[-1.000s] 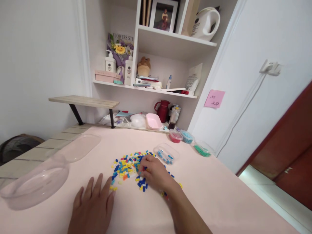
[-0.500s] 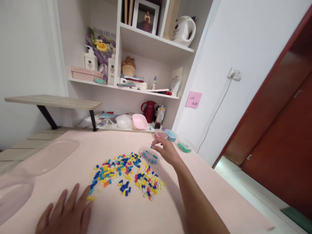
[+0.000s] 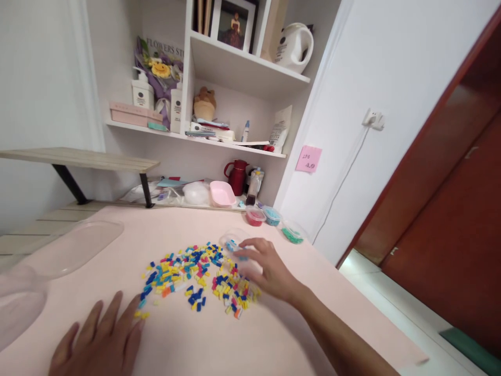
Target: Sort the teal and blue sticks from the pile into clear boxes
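Small coloured plastic pieces (image 3: 174, 272) lie loose across the pink tabletop in yellow, dark blue, light blue, red, white and orange. My right hand (image 3: 270, 269) hovers at the right edge of this spread, in front of a clear round tub (image 3: 230, 244) with some blue pieces inside. Its fingers are apart and slightly blurred, with no piece visible between them; they cover part of the tub. My left hand (image 3: 97, 337) rests flat on the table at the lower left, fingers spread, close to a few yellow pieces (image 3: 141, 315).
Behind the right hand stand tubs of red (image 3: 255, 216), light blue (image 3: 272, 215) and green pieces (image 3: 293, 233). Clear plastic lids or trays (image 3: 84, 245) lie at the left. A pink dish (image 3: 223, 194) and a red jug (image 3: 237, 177) are at the back, under white shelves (image 3: 250, 62).
My right hand has come back from above the tub towards me and lower, and its fingers have parted. The small blue piece at its fingertips no longer shows there. My left hand stays put.
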The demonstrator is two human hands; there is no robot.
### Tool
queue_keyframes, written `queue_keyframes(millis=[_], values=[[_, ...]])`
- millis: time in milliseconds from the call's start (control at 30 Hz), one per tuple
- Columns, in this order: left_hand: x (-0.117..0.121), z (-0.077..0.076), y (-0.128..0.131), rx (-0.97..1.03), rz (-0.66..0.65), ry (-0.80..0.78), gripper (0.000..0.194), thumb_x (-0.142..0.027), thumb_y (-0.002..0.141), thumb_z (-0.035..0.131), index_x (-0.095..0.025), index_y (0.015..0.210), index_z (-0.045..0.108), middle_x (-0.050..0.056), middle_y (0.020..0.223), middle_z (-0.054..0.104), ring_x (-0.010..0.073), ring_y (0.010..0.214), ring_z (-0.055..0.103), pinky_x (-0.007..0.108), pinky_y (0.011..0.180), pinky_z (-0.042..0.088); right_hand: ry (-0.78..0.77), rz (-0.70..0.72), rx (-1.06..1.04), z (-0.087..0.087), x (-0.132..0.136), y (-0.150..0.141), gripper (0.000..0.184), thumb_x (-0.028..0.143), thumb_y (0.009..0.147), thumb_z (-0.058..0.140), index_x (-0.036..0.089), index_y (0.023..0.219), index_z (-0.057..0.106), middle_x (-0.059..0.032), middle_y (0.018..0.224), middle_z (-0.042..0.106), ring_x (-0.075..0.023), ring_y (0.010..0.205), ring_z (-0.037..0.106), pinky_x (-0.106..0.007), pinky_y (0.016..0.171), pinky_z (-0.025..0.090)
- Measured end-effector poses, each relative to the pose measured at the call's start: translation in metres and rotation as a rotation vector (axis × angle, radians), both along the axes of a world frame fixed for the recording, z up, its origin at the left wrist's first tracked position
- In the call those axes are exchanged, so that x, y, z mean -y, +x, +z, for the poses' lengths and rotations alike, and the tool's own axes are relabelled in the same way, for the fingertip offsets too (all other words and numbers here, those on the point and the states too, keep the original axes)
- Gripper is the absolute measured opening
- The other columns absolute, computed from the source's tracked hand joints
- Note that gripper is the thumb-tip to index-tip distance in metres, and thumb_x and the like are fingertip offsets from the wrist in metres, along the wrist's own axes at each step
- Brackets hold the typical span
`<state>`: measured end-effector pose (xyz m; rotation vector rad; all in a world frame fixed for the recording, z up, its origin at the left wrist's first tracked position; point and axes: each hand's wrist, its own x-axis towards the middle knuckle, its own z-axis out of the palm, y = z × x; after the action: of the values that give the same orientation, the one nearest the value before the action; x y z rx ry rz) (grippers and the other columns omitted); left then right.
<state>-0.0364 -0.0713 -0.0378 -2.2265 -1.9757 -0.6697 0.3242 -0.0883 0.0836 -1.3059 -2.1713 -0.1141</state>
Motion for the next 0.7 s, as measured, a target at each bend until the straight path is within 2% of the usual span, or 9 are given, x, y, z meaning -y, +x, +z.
queue_keyframes(millis=[133,233,433,500,600,700], values=[[0.006,0.01,0.005,-0.159,0.039,0.049,0.06,-0.045,0.086,0.032,-0.025,0.136,0.058,0.006,0.152,0.048,0.0338,0.143,0.036,0.053,0.121,0.016,-0.04,0.155,0.217,-0.021,0.028,-0.016,0.06,0.054,0.085,0.066,0.034,0.14,0.052,-0.0093,0.147,0.048,-0.0324,0.137,0.039,-0.054,0.115,0.023],[0.008,0.015,0.005,-0.203,0.03,0.033,0.059,-0.045,0.086,0.035,-0.027,0.137,0.057,0.005,0.152,0.048,0.0335,0.143,0.037,0.054,0.12,0.018,-0.048,0.149,0.263,-0.031,0.026,-0.022,0.063,0.055,0.085,0.066,0.037,0.143,0.048,-0.0069,0.151,0.044,-0.0332,0.141,0.034,-0.055,0.118,0.017],[0.014,0.027,0.009,-0.245,0.054,-0.011,0.056,-0.042,0.088,0.036,-0.028,0.138,0.055,0.004,0.153,0.048,0.0312,0.143,0.038,0.053,0.119,0.02,0.023,-0.041,0.223,-0.035,-0.003,-0.034,0.054,0.032,0.09,0.064,0.033,0.142,0.049,-0.011,0.15,0.045,-0.0326,0.14,0.034,-0.059,0.116,0.018],[0.019,0.034,0.013,-0.249,0.061,-0.031,0.055,-0.04,0.089,0.035,-0.026,0.139,0.055,0.005,0.153,0.046,0.0312,0.144,0.037,0.053,0.119,0.02,0.045,-0.016,0.161,-0.034,-0.008,-0.05,0.049,0.025,0.091,0.059,0.032,0.139,0.051,-0.0103,0.145,0.051,-0.0296,0.136,0.039,-0.056,0.116,0.022],[0.024,0.046,0.018,-0.254,0.066,-0.121,0.057,-0.036,0.091,0.031,-0.02,0.142,0.051,0.006,0.154,0.044,0.0306,0.145,0.036,0.053,0.119,0.022,0.055,0.101,0.117,-0.032,-0.01,-0.082,0.045,0.015,0.093,0.052,0.03,0.136,0.054,-0.0087,0.139,0.057,-0.026,0.132,0.045,-0.052,0.115,0.025],[0.025,0.052,0.02,-0.242,0.07,-0.168,0.059,-0.033,0.092,0.027,-0.012,0.143,0.048,0.01,0.154,0.043,0.0301,0.146,0.034,0.052,0.119,0.024,0.025,0.215,0.149,-0.032,-0.013,-0.117,0.048,0.016,0.093,0.053,0.028,0.139,0.05,-0.0079,0.142,0.055,-0.027,0.137,0.04,-0.053,0.117,0.02]])
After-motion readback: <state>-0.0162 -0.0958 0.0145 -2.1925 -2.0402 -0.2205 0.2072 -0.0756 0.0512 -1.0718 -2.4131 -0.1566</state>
